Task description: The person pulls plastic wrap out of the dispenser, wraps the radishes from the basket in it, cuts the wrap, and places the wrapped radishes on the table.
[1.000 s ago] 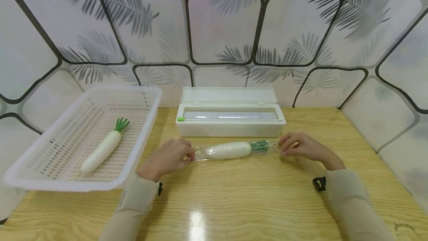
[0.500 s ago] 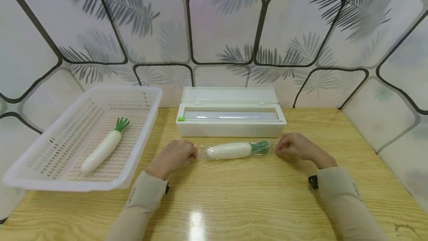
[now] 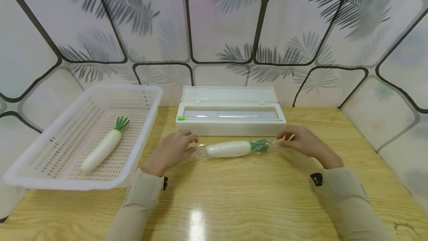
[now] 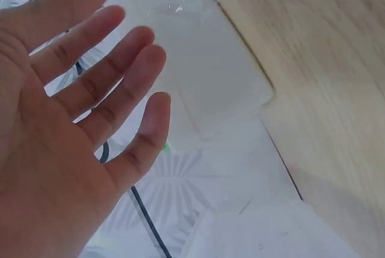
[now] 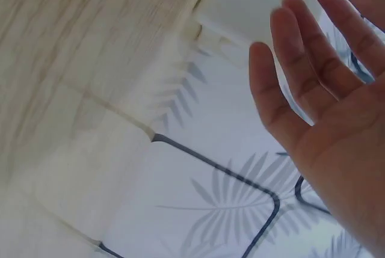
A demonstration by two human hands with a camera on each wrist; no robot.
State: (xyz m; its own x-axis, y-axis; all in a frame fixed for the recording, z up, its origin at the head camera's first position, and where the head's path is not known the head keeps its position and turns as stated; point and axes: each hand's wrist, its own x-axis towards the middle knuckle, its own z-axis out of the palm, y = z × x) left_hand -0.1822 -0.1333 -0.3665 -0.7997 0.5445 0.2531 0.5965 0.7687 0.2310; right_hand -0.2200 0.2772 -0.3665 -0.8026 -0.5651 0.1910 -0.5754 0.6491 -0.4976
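Note:
A white radish with green stalks (image 3: 230, 148), wrapped in clear film, lies on the table. My left hand (image 3: 174, 151) is at the root end of the wrap, its thumb and fingers apart. Seen from the left wrist, that hand (image 4: 90, 95) has loosely bent, spread fingers with nothing between them. Beside the stalk end, my right hand (image 3: 305, 144) has its fingertips close to the twisted film. The right wrist view shows that hand's fingers (image 5: 289, 47) relaxed; whether a fingertip touches the film is hidden.
Behind the wrapped radish stands a white cling film dispenser (image 3: 230, 128), lid raised, with a green slider (image 3: 181, 118) at its left. On the left, a white perforated basket (image 3: 142, 137) holds an unwrapped radish (image 3: 101, 151). A patterned wall (image 3: 224, 29) rises behind the table (image 3: 250, 203).
Both hands have loosened from the ends of the film, the left fingers spreading and the right hand shifting slightly up and outward. The wrapped radish stays in nearly the same place.

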